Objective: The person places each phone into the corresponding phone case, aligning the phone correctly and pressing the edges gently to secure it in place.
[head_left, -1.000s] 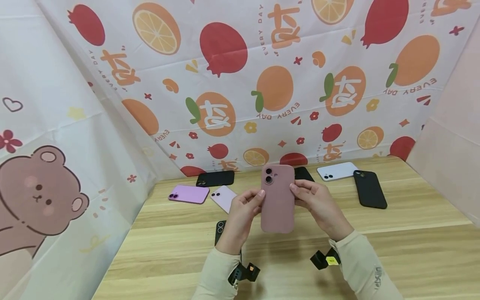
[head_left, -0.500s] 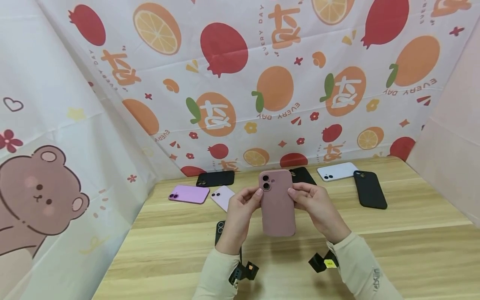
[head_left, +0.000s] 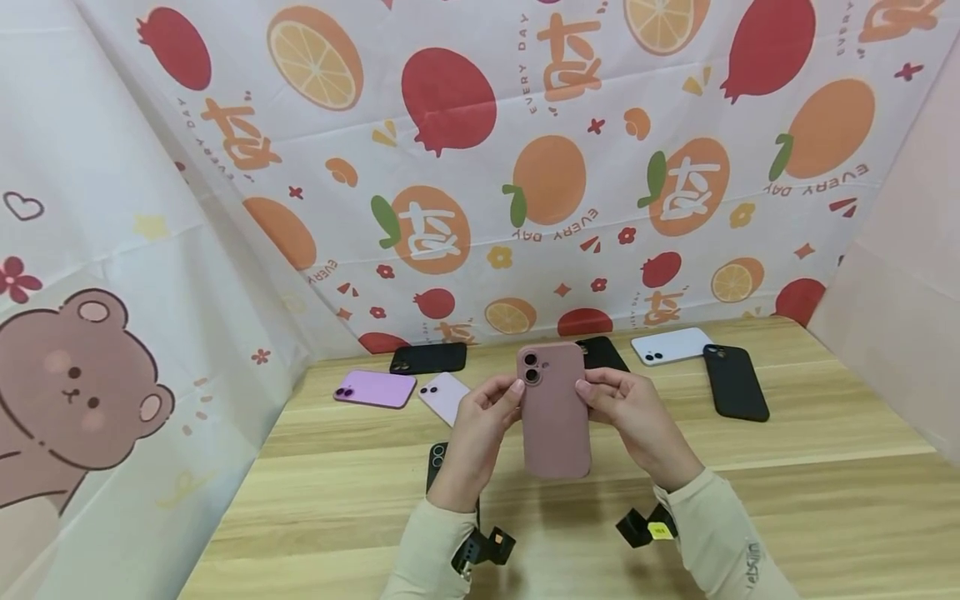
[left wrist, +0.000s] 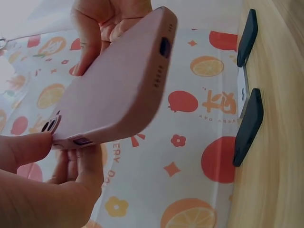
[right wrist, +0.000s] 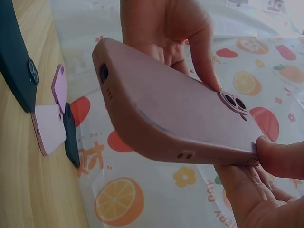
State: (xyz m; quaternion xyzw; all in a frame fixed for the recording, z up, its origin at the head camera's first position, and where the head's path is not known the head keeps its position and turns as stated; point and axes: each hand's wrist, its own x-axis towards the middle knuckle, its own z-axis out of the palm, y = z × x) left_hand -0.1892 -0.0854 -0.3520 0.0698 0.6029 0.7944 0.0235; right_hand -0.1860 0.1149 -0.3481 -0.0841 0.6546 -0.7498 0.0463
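Note:
A phone in a dusty pink case (head_left: 557, 425) is held up above the table, its back and two camera lenses facing me in the head view. My left hand (head_left: 480, 429) pinches its left edge beside the lenses, thumb on the back. Opposite, my right hand (head_left: 637, 421) pinches the right edge the same way. From the left wrist, the pink case (left wrist: 111, 85) shows its bottom end with a port opening, and the right hand (left wrist: 107, 26) grips the far side. The right wrist view has the case's (right wrist: 166, 107) side and bottom edge. The phone's screen side is hidden.
Behind the hands on the wooden table (head_left: 315, 500) lie a purple phone (head_left: 375, 389), a pale lilac phone (head_left: 444, 396), a white phone (head_left: 670, 345) and several black cases, including one (head_left: 735, 383) at right. Another black case (head_left: 437, 461) is partly under the left wrist. Printed cloth (head_left: 487, 192) hangs behind.
Both hands have lowered the pink-cased phone slightly toward me, uncovering more of the black case behind it. Both hands keep their grip on its edges.

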